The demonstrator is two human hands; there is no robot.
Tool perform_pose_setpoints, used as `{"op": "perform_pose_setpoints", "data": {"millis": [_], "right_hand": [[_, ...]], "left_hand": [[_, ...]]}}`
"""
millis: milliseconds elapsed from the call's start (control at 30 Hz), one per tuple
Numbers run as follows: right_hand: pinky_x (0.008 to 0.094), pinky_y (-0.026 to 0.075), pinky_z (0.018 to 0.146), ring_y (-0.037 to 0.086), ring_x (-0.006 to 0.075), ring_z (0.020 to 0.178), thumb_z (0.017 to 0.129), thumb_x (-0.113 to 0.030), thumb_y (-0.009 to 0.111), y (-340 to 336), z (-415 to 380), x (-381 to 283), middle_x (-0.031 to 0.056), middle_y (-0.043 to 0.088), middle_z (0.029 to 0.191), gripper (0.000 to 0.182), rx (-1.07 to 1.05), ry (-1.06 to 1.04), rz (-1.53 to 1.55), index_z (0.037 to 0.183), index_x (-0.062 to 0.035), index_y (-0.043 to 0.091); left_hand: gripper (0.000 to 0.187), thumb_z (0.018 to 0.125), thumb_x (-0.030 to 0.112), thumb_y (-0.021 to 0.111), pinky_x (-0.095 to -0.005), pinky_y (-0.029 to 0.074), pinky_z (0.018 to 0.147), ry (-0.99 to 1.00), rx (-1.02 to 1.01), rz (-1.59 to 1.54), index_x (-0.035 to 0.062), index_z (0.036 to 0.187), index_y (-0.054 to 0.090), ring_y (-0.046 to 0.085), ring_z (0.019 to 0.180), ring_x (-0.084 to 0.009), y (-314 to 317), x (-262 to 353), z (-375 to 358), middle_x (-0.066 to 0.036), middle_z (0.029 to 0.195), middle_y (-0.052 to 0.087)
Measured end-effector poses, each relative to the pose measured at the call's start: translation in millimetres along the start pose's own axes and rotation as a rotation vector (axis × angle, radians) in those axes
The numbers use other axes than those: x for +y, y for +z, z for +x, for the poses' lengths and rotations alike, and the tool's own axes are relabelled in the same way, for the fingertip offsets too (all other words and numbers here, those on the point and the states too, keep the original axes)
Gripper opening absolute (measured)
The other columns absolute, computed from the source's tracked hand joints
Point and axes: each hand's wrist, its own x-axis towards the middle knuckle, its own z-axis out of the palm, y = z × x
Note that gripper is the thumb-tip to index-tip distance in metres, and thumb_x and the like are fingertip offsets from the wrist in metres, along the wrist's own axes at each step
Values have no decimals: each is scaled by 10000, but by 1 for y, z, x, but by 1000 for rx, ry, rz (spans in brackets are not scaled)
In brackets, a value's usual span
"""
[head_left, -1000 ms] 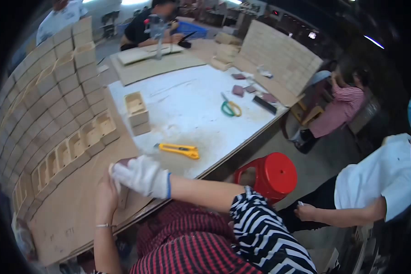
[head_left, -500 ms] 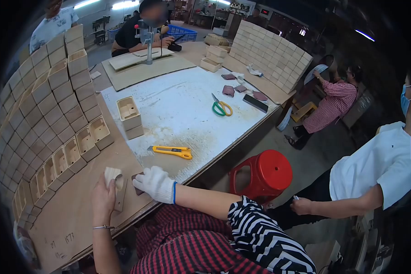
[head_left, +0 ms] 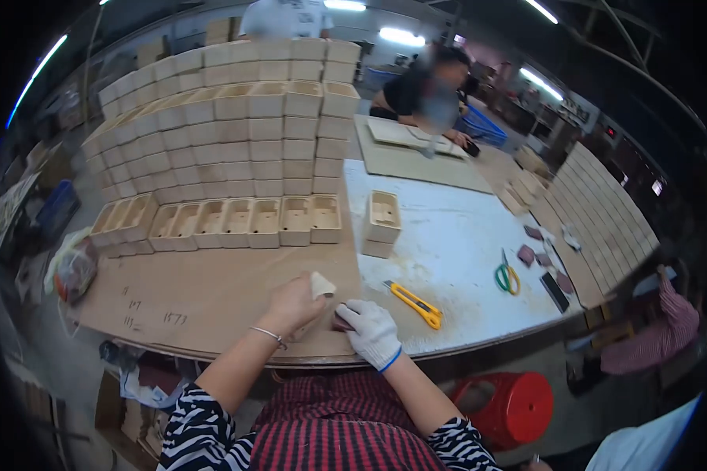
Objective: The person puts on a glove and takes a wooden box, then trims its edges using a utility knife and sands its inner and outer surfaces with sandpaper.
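Observation:
Fingers wrapped round it, my left hand (head_left: 292,304) holds a pale wooden piece (head_left: 323,285) over the brown board near the front edge. Just to its right, my right hand (head_left: 371,330), in a white glove, is closed on a dark reddish-brown pad (head_left: 340,322), mostly hidden under the fingers. The pad and the wooden piece are apart. A yellow box cutter (head_left: 416,304) lies right of the glove. Behind it stand two stacked wooden boxes (head_left: 382,224).
Rows of stacked wooden boxes (head_left: 236,177) line the back left. Scissors (head_left: 507,275), a dark phone (head_left: 554,292) and reddish pads (head_left: 526,254) lie at the right. A person (head_left: 404,98) sits across the table. A red stool (head_left: 518,408) stands below the front edge.
The view has swung left, so the table and boxes appear turned and shifted. Both hands still hold the wooden piece and the pad.

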Motion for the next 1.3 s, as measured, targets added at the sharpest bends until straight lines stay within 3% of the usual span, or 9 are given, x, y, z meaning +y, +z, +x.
{"op": "perform_pose_setpoints", "data": {"millis": [200,300,367,567,800,900,1067,1167,1300], "right_hand": [[434,517,799,646,327,935,797,-108,653,4,-3,9,119,679,995,235,-28,18,15,1031,-108,671],[408,527,883,668,335,1000,837,-46,616,3,-8,4,150,700,1076,318,44,236,104,1148,-78,670],[398,531,869,672,327,996,882,-98,593,-12,-2,-17,161,698,1077,296,39,480,121,1169,-64,660],[416,535,827,673,341,942,898,-167,571,-9,18,-35,169,699,1020,290,-76,563,123,1158,-74,663],[437,538,744,670,364,831,900,-186,553,13,45,-57,161,697,916,249,-209,542,-100,1103,-113,677],[447,537,679,675,350,751,902,-194,552,4,39,-48,140,690,849,185,-207,256,2,1014,-124,682],[447,540,676,683,336,752,903,-184,547,-10,33,-36,125,697,850,182,-138,308,75,1011,-127,682],[428,545,755,683,339,857,902,-181,543,-16,46,-57,137,709,940,243,-415,439,-109,1092,-134,687],[414,539,809,673,340,928,908,-191,542,-23,28,-42,145,707,1006,286,-405,446,32,1154,-141,677]], "left_hand": [[467,924,346,540,-489,487,898,85,-62,-199,-6,1230,557,635,992,-444,-5,-11,1,-289,1047,662],[362,951,262,458,-502,482,878,137,10,-238,-20,1105,625,629,972,-447,14,-35,12,-280,1014,668],[356,950,259,457,-503,480,881,119,-15,-233,-18,1097,627,629,968,-445,14,-34,11,-278,1009,667],[316,947,233,459,-505,485,872,148,29,-164,14,1097,630,635,961,-424,9,-32,16,-255,999,672],[326,953,240,457,-508,487,882,97,36,-72,24,1148,603,634,983,-416,5,-20,9,-248,1015,674],[330,953,237,456,-508,487,885,89,31,-78,25,1162,598,633,990,-414,4,-24,8,-248,1019,674],[359,932,237,468,-495,493,890,107,41,-133,30,1191,607,636,999,-408,6,-26,13,-249,1044,673],[396,903,259,491,-480,498,895,90,3,-150,36,1205,616,642,1001,-398,3,-25,11,-244,1059,675],[474,859,320,544,-442,506,898,44,-29,-195,43,1236,618,657,1001,-368,2,-26,10,-223,1074,685]]}}
